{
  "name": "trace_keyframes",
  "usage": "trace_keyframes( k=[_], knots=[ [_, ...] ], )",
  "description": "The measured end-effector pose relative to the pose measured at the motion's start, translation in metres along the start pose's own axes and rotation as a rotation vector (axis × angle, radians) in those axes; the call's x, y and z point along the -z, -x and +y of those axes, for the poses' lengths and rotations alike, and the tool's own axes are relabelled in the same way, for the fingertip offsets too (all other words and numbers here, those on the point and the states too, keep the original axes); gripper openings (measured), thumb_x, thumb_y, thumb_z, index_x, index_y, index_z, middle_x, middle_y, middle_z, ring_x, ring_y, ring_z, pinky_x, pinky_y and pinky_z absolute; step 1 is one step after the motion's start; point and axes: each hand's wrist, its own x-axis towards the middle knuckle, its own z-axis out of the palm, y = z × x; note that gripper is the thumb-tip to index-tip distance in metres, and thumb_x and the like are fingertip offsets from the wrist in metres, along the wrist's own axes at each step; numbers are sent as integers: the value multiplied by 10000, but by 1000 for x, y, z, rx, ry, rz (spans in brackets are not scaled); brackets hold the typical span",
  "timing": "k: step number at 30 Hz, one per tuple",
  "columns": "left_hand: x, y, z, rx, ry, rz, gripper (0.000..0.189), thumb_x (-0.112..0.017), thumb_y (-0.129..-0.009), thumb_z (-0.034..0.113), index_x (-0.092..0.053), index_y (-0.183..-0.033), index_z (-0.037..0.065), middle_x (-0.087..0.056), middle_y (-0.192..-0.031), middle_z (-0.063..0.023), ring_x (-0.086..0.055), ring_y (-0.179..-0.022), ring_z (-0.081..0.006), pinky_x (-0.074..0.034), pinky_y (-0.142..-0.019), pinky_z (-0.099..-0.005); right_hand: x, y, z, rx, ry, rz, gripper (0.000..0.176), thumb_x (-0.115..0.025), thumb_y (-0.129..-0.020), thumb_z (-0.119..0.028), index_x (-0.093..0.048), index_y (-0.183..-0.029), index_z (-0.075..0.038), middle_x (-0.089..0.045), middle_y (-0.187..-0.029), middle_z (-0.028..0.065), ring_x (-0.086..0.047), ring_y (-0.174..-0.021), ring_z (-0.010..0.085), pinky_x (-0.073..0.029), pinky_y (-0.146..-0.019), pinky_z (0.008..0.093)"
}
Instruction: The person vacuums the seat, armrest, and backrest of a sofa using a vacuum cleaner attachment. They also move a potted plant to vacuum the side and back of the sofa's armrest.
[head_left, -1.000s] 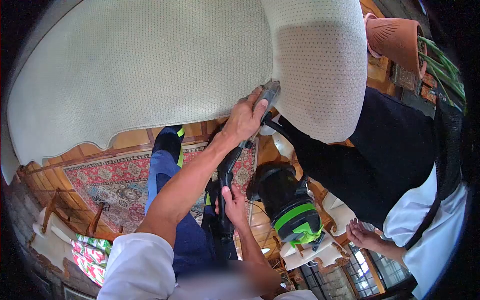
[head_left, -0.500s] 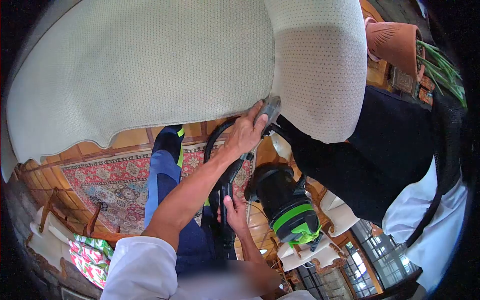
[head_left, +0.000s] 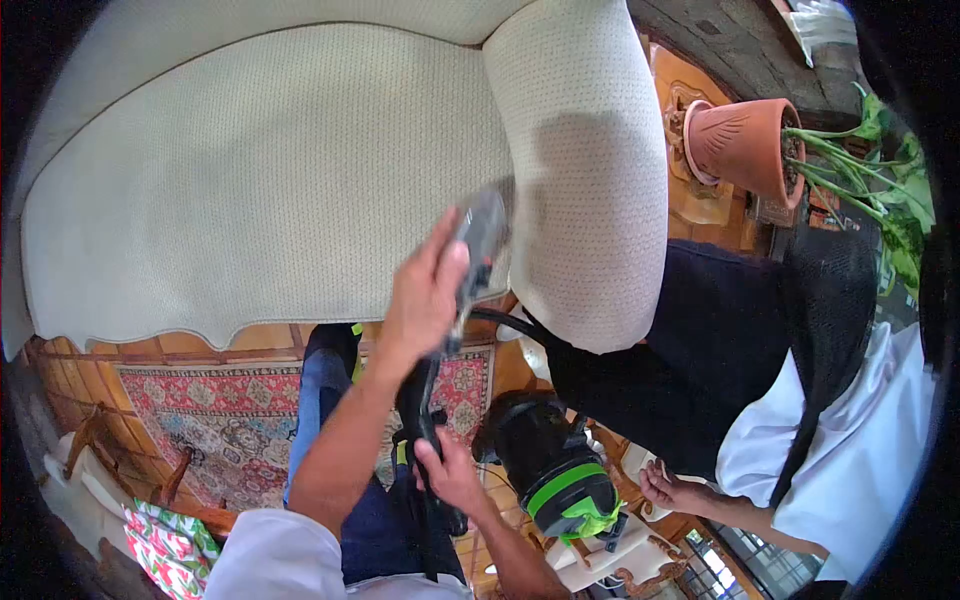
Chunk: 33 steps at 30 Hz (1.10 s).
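The vacuum nozzle point(head_left: 483, 235) lies flat on the cream sofa point(head_left: 250, 180), at the seat's right end where it meets the padded arm point(head_left: 580, 180). The left hand point(head_left: 425, 295) is closed around the nozzle's neck, fingers wrapped and thumb along the side, probably so the head sits flush on the fabric. Below the sofa's front edge, the right hand point(head_left: 448, 472) grips the black tube point(head_left: 418, 395) in a tight fist (a 2-hand hold, 1 pressing and 1 bearing the weight, it seems). The black-and-green canister point(head_left: 548, 470) sits on the floor below the sofa arm, close enough for its hose point(head_left: 500, 320) to reach. Right of the sofa stands another person, 1 hand point(head_left: 668, 490) hanging loosely open; a terracotta pot point(head_left: 735, 140) stands beyond the arm.
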Motion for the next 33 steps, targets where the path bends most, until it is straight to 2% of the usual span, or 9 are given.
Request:
trace_keyframes(
  k=[7, 14, 19, 21, 25, 27, 29, 31, 33],
  knots=[
    [1, -175, 33, -94, -71, 127, 612, -424, -1023, 499, -554, -1386, 24, -680, -1169, -271, -642, -1128, -401, -470, -983, -422, 57, -117, -129, 224, 164, 108, 496, -520, -1030, -468, -552, -972, 24, -559, -612, 71, -586, -480, 173, -456, -444, 355],
    [4, -250, 23, -84, -92, 98, 562, -430, -1020, 497, -585, -1364, 80, -685, -1162, -265, -643, -1119, -409, -477, -973, -432, 62, -173, -177, 51, 29, 59, 506, -527, -1025, -479, -544, -962, 22, -563, -605, 72, -577, -460, 176, -449, -424, 339],
    [8, -249, 25, -5, -79, -10, 576, -426, -1022, 496, -580, -1365, 59, -659, -1210, -287, -598, -1194, -440, -453, -1013, -439, 49, -189, -162, 109, -32, 83, 482, -531, -1024, -478, -549, -981, 2, -553, -594, 61, -563, -442, 166, -440, -412, 324],
    [3, -261, 5, -179, -223, 73, 573, -431, -1025, 484, -578, -1355, 38, -703, -1063, -269, -694, -971, -400, -522, -889, -432, 49, -181, -163, 81, -69, 71, 484, -530, -1023, -480, -555, -977, 1, -558, -597, 62, -565, -451, 165, -439, -418, 325],
    [-1, -244, 5, -247, -261, 84, 566, -426, -1030, 479, -572, -1358, 42, -711, -993, -260, -710, -882, -381, -541, -834, -422, 47, -171, -146, 58, -70, 103, 499, -524, -1023, -490, -578, -965, 2, -582, -608, 72, -569, -477, 162, -437, -433, 332],
    [-1, -217, 16, -5, -181, -45, 555, -425, -1036, 468, -562, -1368, 46, -707, -919, -251, -711, -779, -350, -551, -772, -418, 38, -164, -121, 50, -50, 120, 517, -520, -1021, -501, -589, -956, 8, -593, -626, 77, -573, -492, 162, -440, -443, 337],
    [-9, -202, -4, 39, -145, -78, 547, -426, -1038, 458, -551, -1376, 47, -703, -932, -264, -713, -803, -349, -545, -785, -426, 29, -166, -77, 136, 36, 199, 518, -522, -1020, -500, -585, -958, 10, -600, -641, 76, -581, -502, 158, -453, -457, 332],
    [-20, -183, -17, 13, -167, -83, 540, -430, -1039, 457, -552, -1371, 49, -687, -825, -225, -662, -605, -283, -541, -666, -419, 27, -140, -95, -38, -116, 155, 509, -526, -1020, -490, -584, -963, 12, -609, -656, 76, -588, -513, 155, -460, -470, 331],
    [-26, -173, -22, 172, -123, -175, 549, -424, -1040, 469, -545, -1389, 62, -699, -915, -269, -706, -756, -335, -548, -764, -422, 31, -131, -81, -6, -83, 168, 487, -529, -1024, -474, -583, -964, 7, -605, -653, 69, -590, -515, 156, -459, -472, 329]
  ],
)
